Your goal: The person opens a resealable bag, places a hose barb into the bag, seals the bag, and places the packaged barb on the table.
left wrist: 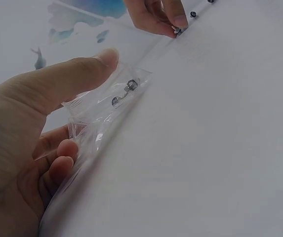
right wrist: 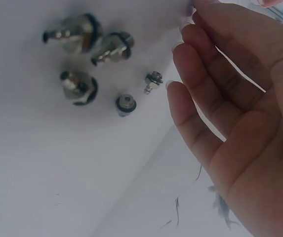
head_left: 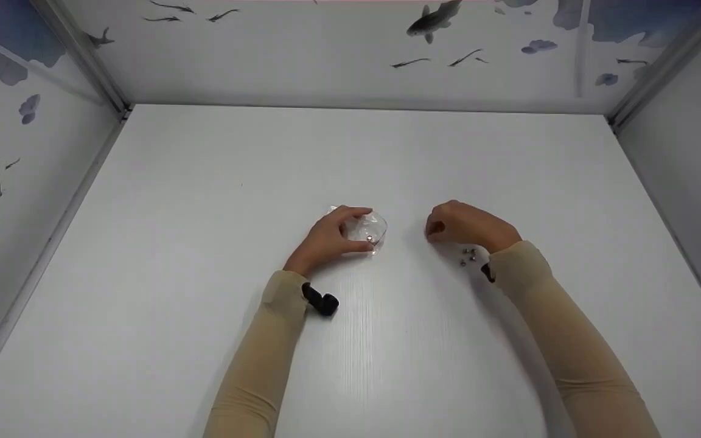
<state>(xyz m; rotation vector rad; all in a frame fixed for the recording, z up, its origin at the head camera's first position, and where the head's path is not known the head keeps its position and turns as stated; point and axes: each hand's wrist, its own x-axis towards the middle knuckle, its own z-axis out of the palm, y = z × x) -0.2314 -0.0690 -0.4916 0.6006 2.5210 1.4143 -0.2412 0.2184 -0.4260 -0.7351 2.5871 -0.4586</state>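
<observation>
A clear, crinkled plastic bag (head_left: 362, 226) gripped by the left hand (head_left: 326, 239) holds at least two small silvery fittings (left wrist: 132, 85). Five loose metal fittings (right wrist: 78, 89), narrow-tipped with dark rings, lie clustered at varied angles on the worktop (head_left: 387, 365); another fitting (left wrist: 178, 31) shows between the right hand's (head_left: 472, 226) fingertips.

white table (head_left: 399, 158), metal fittings (right wrist: 78, 35), clear bag (head_left: 359, 230)

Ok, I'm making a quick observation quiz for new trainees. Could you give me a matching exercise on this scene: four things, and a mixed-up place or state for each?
Things
1. left hand
2. right hand
3. loose fittings
4. plastic bag

Places and states
A. clear, with small metal pieces showing inside
B. gripping the plastic bag
C. fingertips at a small metal fitting
D. scattered on the white table

Pairs: 1-B, 2-C, 3-D, 4-A
</observation>
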